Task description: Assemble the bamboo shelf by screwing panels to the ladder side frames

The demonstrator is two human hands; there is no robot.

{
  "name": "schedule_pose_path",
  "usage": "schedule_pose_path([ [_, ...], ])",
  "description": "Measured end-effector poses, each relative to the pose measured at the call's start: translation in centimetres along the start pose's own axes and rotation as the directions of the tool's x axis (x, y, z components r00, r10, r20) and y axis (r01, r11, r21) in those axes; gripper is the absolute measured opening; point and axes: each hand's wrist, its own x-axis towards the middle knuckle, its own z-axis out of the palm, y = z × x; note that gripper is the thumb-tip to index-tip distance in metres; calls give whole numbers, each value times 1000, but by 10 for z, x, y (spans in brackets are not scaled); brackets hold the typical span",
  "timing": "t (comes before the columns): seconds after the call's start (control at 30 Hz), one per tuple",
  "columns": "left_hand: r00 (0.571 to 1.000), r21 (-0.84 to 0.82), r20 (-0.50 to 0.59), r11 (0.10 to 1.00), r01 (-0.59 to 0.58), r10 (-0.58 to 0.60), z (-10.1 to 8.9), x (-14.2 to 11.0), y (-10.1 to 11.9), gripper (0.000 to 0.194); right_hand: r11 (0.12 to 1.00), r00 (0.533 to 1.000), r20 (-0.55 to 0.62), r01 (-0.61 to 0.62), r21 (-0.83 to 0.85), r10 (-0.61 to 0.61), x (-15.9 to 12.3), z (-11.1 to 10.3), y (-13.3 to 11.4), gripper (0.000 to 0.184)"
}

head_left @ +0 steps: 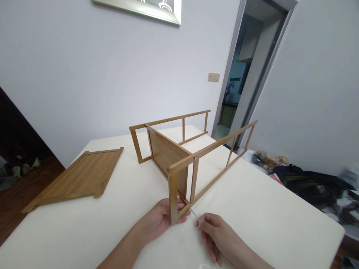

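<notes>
A wooden shelf frame (213,149) lies on its side on the table, with a shelf panel (168,147) standing between its two ladder-like sides. My left hand (161,220) is wrapped around the near lower corner of the frame, its fingers passing behind the post. My right hand (213,233) pinches a thin metal hex key (194,213), whose far tip meets the frame's lower rail close to the panel's edge. A brass-coloured bolt head (195,158) shows on the upper rail. The tip's exact seat is too small to make out.
A second wooden panel (80,175) lies flat on the left of the white table (244,224). Behind stands a pale wall with a light switch (213,77) and a doorway. Dark clothes (311,186) are heaped beyond the table's right edge.
</notes>
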Motion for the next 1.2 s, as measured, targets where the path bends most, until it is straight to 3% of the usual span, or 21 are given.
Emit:
schedule_pose_path([
  [0.13,1000,-13,-13,1000,-3,3,-1,1,-1,24,975,978,-110,157,-156,-175,-3,2,5,23],
  [0.3,1000,-13,-21,1000,1,-1,1,0,-1,22,872,908,-135,327,-364,-397,-8,4,8,21],
  [0.57,1000,-12,-24,1000,-2,2,0,0,-1,20,619,831,-72,350,-703,-552,-8,-2,17,20],
  [0.67,1000,-17,-16,1000,-4,4,0,0,-1,22,403,721,-2,385,-830,-693,-7,-3,22,17],
  [0.73,1000,-19,-9,1000,-4,4,0,-1,-1,22,177,591,89,377,-909,-802,-5,-3,26,18],
  [0.83,1000,-15,11,1000,-7,7,-1,0,-1,21,-160,401,257,261,-952,-879,-4,-2,30,22],
  [0.9,1000,-13,13,1000,-10,10,-1,0,-1,21,-298,342,341,172,-939,-875,-4,-2,30,24],
  [1.0,1000,-13,11,1000,-15,15,-2,1,-1,22,-386,336,393,90,-918,-856,-5,-1,27,26],
  [1.2,1000,-16,9,1000,-9,9,0,0,-1,22,-409,334,400,46,-911,-853,-5,1,24,29],
])
